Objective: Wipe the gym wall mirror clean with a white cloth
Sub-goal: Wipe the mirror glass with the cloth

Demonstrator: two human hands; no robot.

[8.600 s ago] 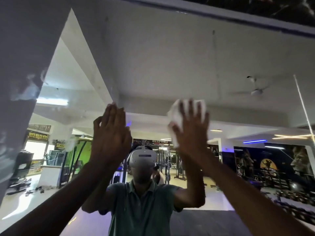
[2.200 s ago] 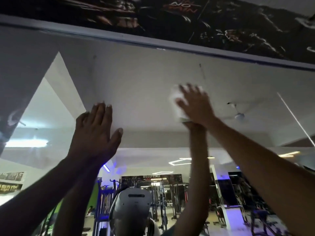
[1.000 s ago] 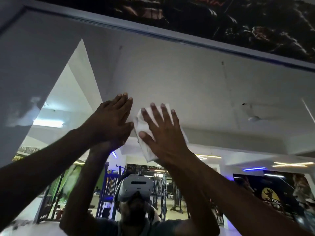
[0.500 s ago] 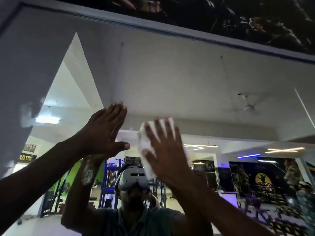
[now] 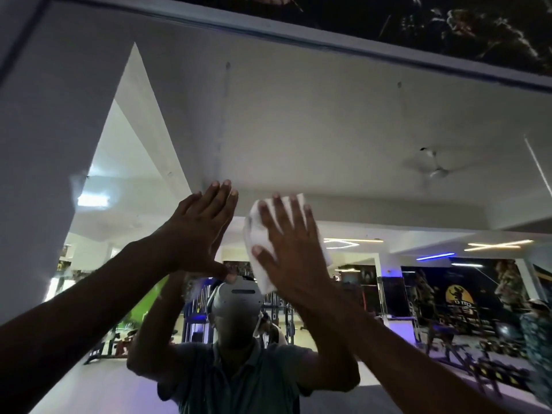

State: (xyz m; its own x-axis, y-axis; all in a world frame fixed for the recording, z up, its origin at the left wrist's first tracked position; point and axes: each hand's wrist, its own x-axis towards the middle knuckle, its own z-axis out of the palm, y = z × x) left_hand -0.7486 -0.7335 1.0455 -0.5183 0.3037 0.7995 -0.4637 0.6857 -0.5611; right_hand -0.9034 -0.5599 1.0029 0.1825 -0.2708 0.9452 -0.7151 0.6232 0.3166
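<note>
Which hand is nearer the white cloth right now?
Right. The right hand lies flat on the white cloth, pressing it against the mirror. The left hand is beside the cloth on its left, open, not touching it.

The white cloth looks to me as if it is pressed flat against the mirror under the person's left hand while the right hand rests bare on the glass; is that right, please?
Not quite: the head view shows the white cloth under the right hand, pressed flat against the mirror, while the left hand is the bare one on the glass.
</note>
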